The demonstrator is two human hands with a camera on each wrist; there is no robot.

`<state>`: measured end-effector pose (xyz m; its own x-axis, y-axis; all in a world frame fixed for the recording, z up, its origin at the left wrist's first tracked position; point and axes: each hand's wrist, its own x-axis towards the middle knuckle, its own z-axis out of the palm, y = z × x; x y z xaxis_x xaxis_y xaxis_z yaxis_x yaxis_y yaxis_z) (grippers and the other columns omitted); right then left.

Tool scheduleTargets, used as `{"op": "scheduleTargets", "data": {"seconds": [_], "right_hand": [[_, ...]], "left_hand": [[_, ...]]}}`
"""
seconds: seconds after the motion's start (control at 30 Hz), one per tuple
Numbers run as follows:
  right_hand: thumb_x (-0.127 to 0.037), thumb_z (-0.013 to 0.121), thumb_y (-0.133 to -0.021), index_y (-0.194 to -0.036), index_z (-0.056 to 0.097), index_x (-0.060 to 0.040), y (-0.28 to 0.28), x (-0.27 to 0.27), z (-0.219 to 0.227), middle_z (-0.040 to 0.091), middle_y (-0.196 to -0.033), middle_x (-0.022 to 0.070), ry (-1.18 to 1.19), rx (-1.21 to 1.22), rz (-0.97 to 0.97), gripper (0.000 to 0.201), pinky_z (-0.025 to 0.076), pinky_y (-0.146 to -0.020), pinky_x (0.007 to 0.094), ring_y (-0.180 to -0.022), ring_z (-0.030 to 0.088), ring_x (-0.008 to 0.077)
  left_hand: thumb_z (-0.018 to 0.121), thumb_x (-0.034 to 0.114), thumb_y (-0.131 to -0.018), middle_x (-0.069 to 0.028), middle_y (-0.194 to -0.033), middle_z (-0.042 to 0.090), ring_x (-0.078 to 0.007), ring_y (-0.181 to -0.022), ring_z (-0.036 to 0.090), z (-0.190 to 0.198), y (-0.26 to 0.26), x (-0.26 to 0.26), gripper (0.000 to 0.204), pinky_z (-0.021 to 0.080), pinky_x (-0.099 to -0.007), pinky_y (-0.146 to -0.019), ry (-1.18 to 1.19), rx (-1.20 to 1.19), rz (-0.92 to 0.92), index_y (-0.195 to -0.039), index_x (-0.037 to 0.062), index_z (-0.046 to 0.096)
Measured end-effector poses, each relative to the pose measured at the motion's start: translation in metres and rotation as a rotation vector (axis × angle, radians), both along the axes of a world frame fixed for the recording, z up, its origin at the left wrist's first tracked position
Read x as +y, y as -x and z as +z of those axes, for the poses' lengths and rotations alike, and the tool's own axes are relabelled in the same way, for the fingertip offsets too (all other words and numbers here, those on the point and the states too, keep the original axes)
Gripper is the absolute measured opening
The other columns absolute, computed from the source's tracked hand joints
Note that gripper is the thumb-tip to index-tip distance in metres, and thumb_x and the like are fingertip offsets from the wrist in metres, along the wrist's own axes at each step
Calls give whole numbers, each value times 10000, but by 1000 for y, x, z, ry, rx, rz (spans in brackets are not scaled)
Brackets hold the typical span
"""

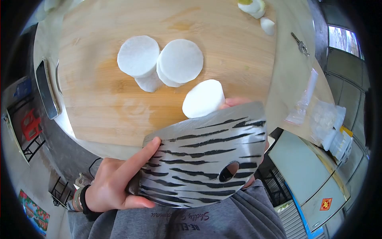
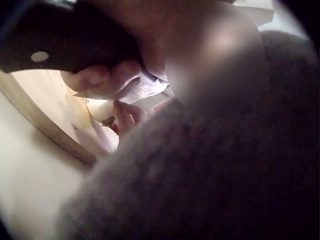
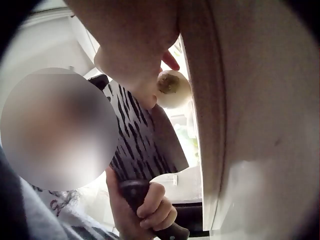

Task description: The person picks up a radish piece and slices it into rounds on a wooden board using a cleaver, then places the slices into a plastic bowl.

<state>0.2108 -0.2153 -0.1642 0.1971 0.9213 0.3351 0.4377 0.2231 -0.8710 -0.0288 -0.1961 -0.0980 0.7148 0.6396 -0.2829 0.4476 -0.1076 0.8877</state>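
Left hand: (image 1: 109,183) lower left of the frame; fingers closed around the handle of the cleaver, one finger stretched onto the blade.
Cleaver: (image 1: 199,155) lower centre; striped blade face toward the head camera, round hole near the right end. Contact between edge and radish cannot be told.
Right hand: (image 3: 132,75) mostly hidden behind the blade in the head view; in the right wrist view, thumb and fingers partly closed, gripping the radish.
Radish: (image 1: 203,98) centre of the frame, just above the blade; white face up, brown-marked end visible in the right wrist view.
Slices: (image 1: 182,59) upper centre; white rounds in two overlapping groups, side by side.
Board: (image 1: 234,51) beneath slices and radish.
Offcuts: (image 1: 267,26) upper right, at the board's edge.
Phone: (image 1: 47,89) left side, beside the board.
Keys: (image 1: 301,44) upper right, beside the board.
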Motion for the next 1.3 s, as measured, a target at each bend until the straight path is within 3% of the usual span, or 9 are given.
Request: {"op": "scheduleTargets", "data": {"seconds": [0.17, 0.3, 0.5, 0.63, 0.73, 0.83, 1.1, 1.23, 1.3], "right_hand": [[-63, 656, -415, -767, 650, 41, -6, 4, -16, 649, -863, 154, -186, -71, 36, 367, 540, -694, 362, -852, 622, 325], [-70, 638, -417, -755, 654, 30, -7, 7, -19, 653, -866, 148, -350, -110, 70, 353, 541, -698, 361, -860, 623, 329], [-65, 605, -365, -743, 652, 28, -22, -2, -22, 652, -867, 137, -309, -171, 183, 392, 529, -674, 357, -836, 622, 332], [-64, 611, -367, -759, 665, 22, -9, -1, -33, 654, -870, 125, -380, -64, 59, 404, 528, -683, 353, -832, 620, 330], [-68, 640, -392, -792, 687, 10, -20, 1, -25, 658, -888, 121, -310, -129, 143, 410, 529, -710, 346, -847, 619, 327], [-71, 676, -431, -821, 703, -4, -22, 7, 13, 663, -917, 124, -43, -223, 252, 397, 528, -739, 344, -879, 617, 326], [-45, 709, -465, -806, 695, -1, -29, 2, -22, 665, -912, 113, -282, -113, 250, 344, 527, -751, 339, -885, 615, 308], [-24, 730, -464, -779, 690, -4, -11, -1, -22, 662, -889, 108, -242, -16, 105, 318, 526, -730, 331, -861, 615, 298], [-27, 772, -481, -776, 701, -30, -13, -1, -2, 658, -901, 88, -79, -18, 123, 303, 511, -681, 305, -830, 611, 275]], "left_hand": [[680, 606, -695, -204, -856, 658, -371, -828, 660, 15, -3, 10, 996, 492, -368, -806, 242, 95, -8, -1339, -96, 391], [677, 604, -704, -218, -883, 653, -383, -853, 653, 14, -6, 9, 989, 483, -374, -829, 210, 78, 16, -1334, -103, 391], [683, 592, -710, -234, -928, 648, -403, -921, 637, 9, -13, 13, 981, 452, -393, -896, 195, 63, 30, -1333, -106, 388], [688, 588, -709, -235, -939, 648, -406, -944, 632, 18, -16, 17, 980, 444, -397, -911, 257, 102, 31, -1342, -95, 383], [687, 589, -712, -234, -941, 649, -410, -950, 629, 19, -18, 19, 975, 441, -399, -917, 240, 124, 14, -1348, -84, 382], [686, 589, -716, -232, -941, 652, -406, -928, 636, 21, -21, 21, 974, 458, -391, -891, 286, 143, 43, -1353, -79, 377], [680, 583, -732, -222, -886, 657, -378, -796, 661, 27, -29, 22, 970, 514, -347, -722, 239, 187, 50, -1366, -75, 356], [678, 567, -749, -238, -920, 652, -399, -833, 649, 36, -29, 26, 944, 511, -353, -735, 319, 232, 48, -1378, -55, 349], [674, 548, -767, -252, -958, 642, -413, -876, 637, 30, -33, 27, 917, 505, -358, -758, 283, 228, 67, -1385, -44, 343]]}}
